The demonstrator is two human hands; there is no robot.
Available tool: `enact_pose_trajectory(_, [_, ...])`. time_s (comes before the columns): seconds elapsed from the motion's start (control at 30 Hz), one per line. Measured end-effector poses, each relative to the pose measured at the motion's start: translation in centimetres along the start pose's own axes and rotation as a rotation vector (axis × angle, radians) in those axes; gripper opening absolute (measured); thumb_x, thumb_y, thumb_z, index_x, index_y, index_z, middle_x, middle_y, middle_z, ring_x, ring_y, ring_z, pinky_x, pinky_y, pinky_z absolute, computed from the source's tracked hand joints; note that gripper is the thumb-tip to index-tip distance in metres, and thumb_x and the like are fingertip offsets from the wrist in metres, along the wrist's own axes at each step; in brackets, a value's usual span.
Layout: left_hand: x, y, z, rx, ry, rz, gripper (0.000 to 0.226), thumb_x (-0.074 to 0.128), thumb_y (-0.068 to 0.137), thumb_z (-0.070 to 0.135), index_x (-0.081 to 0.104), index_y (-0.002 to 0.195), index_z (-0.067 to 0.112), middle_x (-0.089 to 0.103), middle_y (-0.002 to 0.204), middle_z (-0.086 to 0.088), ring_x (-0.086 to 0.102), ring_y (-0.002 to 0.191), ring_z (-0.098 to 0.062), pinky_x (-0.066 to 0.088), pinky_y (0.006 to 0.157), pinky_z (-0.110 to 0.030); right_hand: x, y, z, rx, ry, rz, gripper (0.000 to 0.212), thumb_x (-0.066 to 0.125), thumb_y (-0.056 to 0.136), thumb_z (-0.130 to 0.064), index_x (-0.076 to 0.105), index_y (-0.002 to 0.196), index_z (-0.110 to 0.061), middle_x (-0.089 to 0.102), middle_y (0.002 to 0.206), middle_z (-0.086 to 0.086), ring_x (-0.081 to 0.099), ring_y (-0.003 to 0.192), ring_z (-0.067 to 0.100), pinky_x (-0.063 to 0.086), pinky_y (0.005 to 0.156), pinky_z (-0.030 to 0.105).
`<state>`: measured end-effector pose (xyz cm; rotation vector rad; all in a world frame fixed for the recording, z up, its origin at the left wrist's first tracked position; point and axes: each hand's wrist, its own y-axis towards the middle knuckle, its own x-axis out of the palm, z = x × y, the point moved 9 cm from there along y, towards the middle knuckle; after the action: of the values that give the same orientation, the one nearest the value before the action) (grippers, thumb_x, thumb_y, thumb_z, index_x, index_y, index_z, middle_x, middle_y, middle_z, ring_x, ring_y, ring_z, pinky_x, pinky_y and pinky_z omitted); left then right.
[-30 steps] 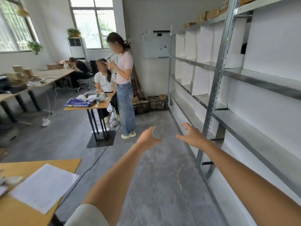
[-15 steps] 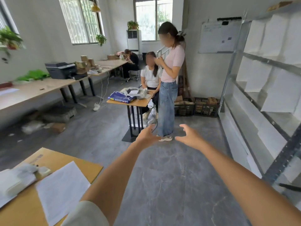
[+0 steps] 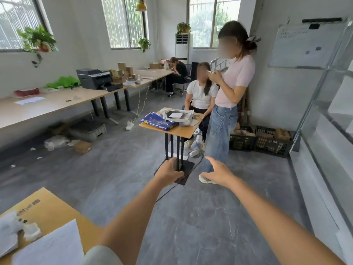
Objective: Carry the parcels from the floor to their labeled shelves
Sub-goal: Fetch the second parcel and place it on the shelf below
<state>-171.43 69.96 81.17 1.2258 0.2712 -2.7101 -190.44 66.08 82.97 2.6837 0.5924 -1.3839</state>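
Parcels: one small brown cardboard parcel (image 3: 82, 147) lies on the grey floor (image 3: 200, 217) at left, under the edge of the long desk (image 3: 47, 106), just beside a crumpled clear plastic bag (image 3: 56, 142). More brown boxes (image 3: 122, 72) are stacked on the desk top near the black printer (image 3: 96, 79); whether these are task parcels cannot be told. Shelf unit (image 3: 328, 104): metal frame with white panels, along the right edge of the view; labels not legible.

Left hand (image 3: 169, 172): arm stretched forward at mid-frame, fingers loosely curled, holding nothing. Right hand (image 3: 219, 173): also stretched forward, near the left hand but apart from it, fingers spread and slightly bent, empty. Both hang in the air above the floor, well apart from the parcel.

Beyond the hands: a small wooden stand table (image 3: 177, 129) on a black post and base plate, carrying a blue packet (image 3: 158, 122) and a white headset (image 3: 180, 116). A person in a pink top and jeans (image 3: 227, 104) stands just beside it, looking at a phone; a second person in a white top (image 3: 201, 94) sits behind it. Third person seated at the far desk (image 3: 177, 73).

Right wall: whiteboard (image 3: 305, 46); two dark crates (image 3: 261, 139) on the floor below. Lower left: yellow-brown tabletop (image 3: 51, 211) with white paper sheets (image 3: 51, 247).
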Motion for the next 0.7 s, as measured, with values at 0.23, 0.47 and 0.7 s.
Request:
enact_pose_trajectory(0.23, [-4.3,8.8,-5.8,-0.097,-0.044,0.015,0.069,0.062,0.084,0.027,0.032,0.146,0.016,0.043,0.146,-0.013,0.046,0.129,-0.026,0.039,0.101,-0.035,3.2,12.9,-4.7,-0.096,-0.062,-0.135,0.077,0.063,0.08,-0.04,0.024,0.145,-0.026,0.034,0.15,0.008,0.039,0.132,0.028,0.038,0.101,0.04])
enact_pose_trajectory(0.47, [-10.2,15.0,-15.4,-0.282,-0.034,0.106,0.074,0.064,0.086,0.029,0.028,0.148,0.014,0.041,0.148,-0.016,0.042,0.134,-0.029,0.039,0.102,-0.035,9.2,25.3,-11.5,-0.218,-0.046,-0.306,0.076,0.063,0.083,-0.038,0.024,0.145,-0.018,0.035,0.149,0.012,0.037,0.134,0.029,0.036,0.104,0.04])
enact_pose_trajectory(0.7, [-18.5,23.6,-23.2,-0.451,-0.032,0.28,0.073,0.062,0.085,0.026,0.027,0.149,0.017,0.04,0.148,-0.012,0.045,0.131,-0.028,0.039,0.101,-0.034,15.2,39.5,-21.3,-0.384,-0.028,-0.406,0.076,0.064,0.083,-0.032,0.024,0.146,-0.017,0.035,0.148,0.015,0.037,0.135,0.029,0.035,0.104,0.036])
